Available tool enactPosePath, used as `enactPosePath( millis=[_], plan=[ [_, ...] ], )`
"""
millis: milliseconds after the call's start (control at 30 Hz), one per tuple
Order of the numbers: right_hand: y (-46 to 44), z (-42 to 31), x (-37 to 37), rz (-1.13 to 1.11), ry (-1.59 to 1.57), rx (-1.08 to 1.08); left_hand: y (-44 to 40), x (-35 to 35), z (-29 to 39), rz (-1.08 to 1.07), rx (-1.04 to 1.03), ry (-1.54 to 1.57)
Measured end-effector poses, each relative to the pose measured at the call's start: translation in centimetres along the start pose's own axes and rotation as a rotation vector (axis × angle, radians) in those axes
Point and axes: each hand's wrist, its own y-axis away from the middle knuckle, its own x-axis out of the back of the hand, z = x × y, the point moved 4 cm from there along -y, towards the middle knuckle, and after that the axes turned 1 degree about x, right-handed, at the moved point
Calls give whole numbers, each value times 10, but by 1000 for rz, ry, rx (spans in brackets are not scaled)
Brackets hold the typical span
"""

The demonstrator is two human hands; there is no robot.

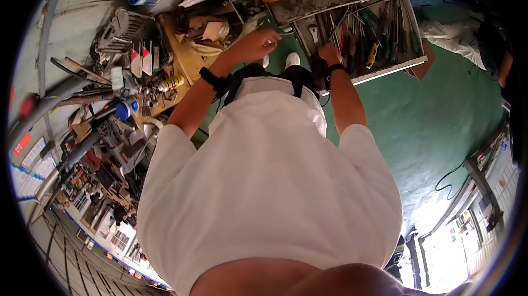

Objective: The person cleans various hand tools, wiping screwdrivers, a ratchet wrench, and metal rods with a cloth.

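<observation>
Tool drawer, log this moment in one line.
drawer: open, tools inside | left hand: clear of drawer, apparently empty | right hand: at drawer edge, grip unclear

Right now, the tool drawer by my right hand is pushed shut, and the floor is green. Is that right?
Not quite: the drawer is open. The head view shows the tool drawer by your right hand pulled out, with handled tools visible inside. The floor is green, as you said.
</observation>
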Motion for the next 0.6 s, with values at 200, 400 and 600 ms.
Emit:
enactPosePath(
  millis=[200, 400, 600],
  plan=[
    [-36, 23, -12, -79, 86, 257, 9, -45, -7, 51, -6, 119],
    [81, -3, 50, -116, -813, 537, -37, -106, 18, 22, -270, 264],
    [133, -15, 99, -245, -1052, 339, -59, -108, 37, 37, -234, 474]
  ],
)
